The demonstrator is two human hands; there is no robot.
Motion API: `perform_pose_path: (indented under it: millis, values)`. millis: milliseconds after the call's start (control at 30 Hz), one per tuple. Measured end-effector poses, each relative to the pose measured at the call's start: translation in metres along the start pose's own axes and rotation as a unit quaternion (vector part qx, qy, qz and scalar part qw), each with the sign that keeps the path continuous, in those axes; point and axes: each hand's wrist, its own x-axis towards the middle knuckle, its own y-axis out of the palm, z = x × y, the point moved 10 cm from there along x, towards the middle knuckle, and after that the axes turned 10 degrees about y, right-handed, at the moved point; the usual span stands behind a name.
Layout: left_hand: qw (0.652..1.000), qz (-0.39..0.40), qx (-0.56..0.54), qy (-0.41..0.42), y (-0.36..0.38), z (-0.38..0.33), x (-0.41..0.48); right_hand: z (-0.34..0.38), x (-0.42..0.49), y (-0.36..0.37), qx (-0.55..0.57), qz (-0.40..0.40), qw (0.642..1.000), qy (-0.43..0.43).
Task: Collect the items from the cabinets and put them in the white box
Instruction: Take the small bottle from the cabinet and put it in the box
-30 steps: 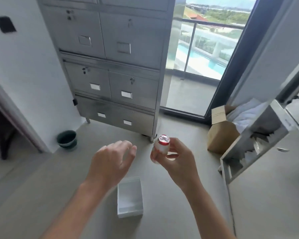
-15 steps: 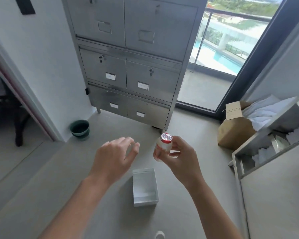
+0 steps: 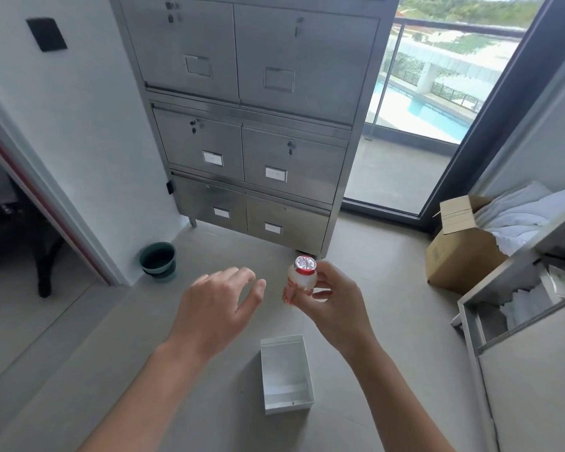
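Note:
My right hand (image 3: 331,296) holds a small white bottle (image 3: 302,275) with a red foil lid, upright, at chest height above the floor. My left hand (image 3: 217,305) hovers beside it to the left, fingers apart and holding nothing. The white box (image 3: 302,404) sits open on the grey floor below and between my hands; nothing shows inside it. A steel cabinet (image 3: 242,125) with several shut drawers stands ahead against the wall.
A dark green bowl (image 3: 159,261) stands on the floor left of the cabinet. A cardboard box (image 3: 460,256) with white cloth sits at the right, beside a white shelf unit (image 3: 516,295). A doorway opens at the left; a glass balcony door is behind the cabinet.
The view has shifted left, so the cabinet and white box sit further right in the frame. Both hands keep their pose, the bottle still held in the right one.

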Motion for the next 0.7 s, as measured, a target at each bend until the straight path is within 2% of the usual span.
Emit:
perform_pose_path:
  millis: [167, 400, 700]
  values:
    - [0.999, 0.029, -0.009, 0.015, 0.024, 0.006, 0.015, -0.028, 0.017, -0.001, -0.003, -0.014, 0.999, 0.034]
    - [0.992, 0.097, -0.052, 0.068, 0.065, 0.031, 0.043, -0.068, 0.027, 0.009, -0.032, -0.078, 0.990, 0.111]
    - [0.957, 0.194, -0.100, 0.190, 0.109, 0.110, 0.064, -0.112, 0.036, 0.088, -0.002, -0.177, 0.958, 0.224]
